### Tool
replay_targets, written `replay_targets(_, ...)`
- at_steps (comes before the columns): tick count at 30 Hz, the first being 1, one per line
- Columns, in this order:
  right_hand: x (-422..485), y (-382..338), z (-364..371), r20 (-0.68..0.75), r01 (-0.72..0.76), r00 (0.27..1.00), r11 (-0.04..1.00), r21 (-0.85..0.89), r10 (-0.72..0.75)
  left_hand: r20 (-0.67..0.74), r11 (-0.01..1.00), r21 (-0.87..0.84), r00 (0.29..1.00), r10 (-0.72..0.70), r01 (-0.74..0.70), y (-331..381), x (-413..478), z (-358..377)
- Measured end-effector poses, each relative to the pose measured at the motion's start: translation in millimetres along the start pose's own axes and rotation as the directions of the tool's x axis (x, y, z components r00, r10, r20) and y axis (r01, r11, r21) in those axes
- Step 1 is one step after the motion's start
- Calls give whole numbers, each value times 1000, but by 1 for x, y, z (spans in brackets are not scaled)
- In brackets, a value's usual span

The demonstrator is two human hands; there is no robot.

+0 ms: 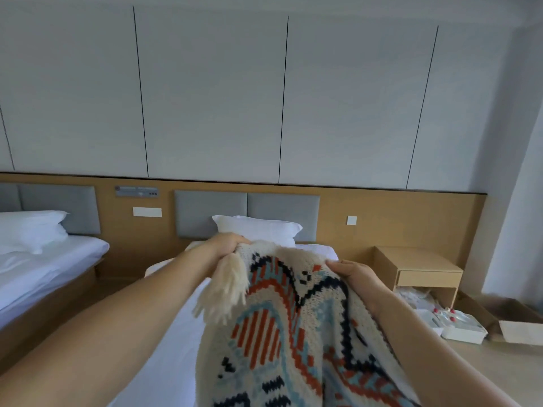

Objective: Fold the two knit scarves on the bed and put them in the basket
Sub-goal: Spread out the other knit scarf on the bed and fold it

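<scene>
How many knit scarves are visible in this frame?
1. A patterned scarf, gripped by the left hand and right hand above the bed. A second one may lie hidden under it or outside the frame.

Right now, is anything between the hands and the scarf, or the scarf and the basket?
No: left hand and right hand grip the scarf. I cannot see a basket, so that path is unknown.
</scene>
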State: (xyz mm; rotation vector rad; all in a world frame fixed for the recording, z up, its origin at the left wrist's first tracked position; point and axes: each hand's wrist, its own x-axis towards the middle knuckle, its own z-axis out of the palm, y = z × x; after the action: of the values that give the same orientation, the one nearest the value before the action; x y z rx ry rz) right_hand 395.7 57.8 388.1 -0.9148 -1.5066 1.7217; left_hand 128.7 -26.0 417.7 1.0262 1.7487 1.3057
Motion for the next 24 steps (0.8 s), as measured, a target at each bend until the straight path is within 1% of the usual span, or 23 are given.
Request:
replay_targets(2,3,3,10,-84,40,995,991,-125,-50,28,999,-13,999,40,-39,-4,-5,29)
replay_targets(4,7,6,21,-105,89,988,966,-241,-117,79,985,6,982,173,-174,-9,-9,53)
replay_targets(5,9,7,26,-88,121,984,947,-297,-154,157,970,44,961,229,-239,-9,-13,61)
replay_targets(6,8,6,30,-57,161,980,921,-355,-193,275,953,74,925,262,-292,-9,-15,67)
replay_targets(7,8,5,33,-18,205,973,893,-401,-231,370,942,98,890,266,-322,-9,-16,70)
replay_targets(9,7,2,34,45,273,959,867,-418,-280,497,924,126,829,255,-360,-5,-16,70)
replay_targets(10,6,0,32,62,288,956,877,-385,-287,523,922,145,819,236,-359,-4,-14,68)
replay_targets(12,3,-3,29,99,308,951,897,-317,-292,494,905,217,841,221,-365,-3,-11,64)
replay_targets(14,2,-4,27,125,324,946,882,-342,-299,467,893,272,861,203,-359,-2,-8,62)
replay_targets(16,1,-5,24,162,329,944,867,-375,-288,479,869,290,847,231,-401,-1,-11,64)
replay_targets(18,2,-5,19,209,321,943,871,-372,-259,510,829,323,822,253,-456,1,-13,65)
replay_targets(21,1,-5,14,233,335,938,852,-402,-259,566,810,336,790,235,-481,1,-15,67)
replay_targets(24,0,-5,13,226,377,926,795,-475,-304,502,753,441,830,244,-489,2,-16,67)
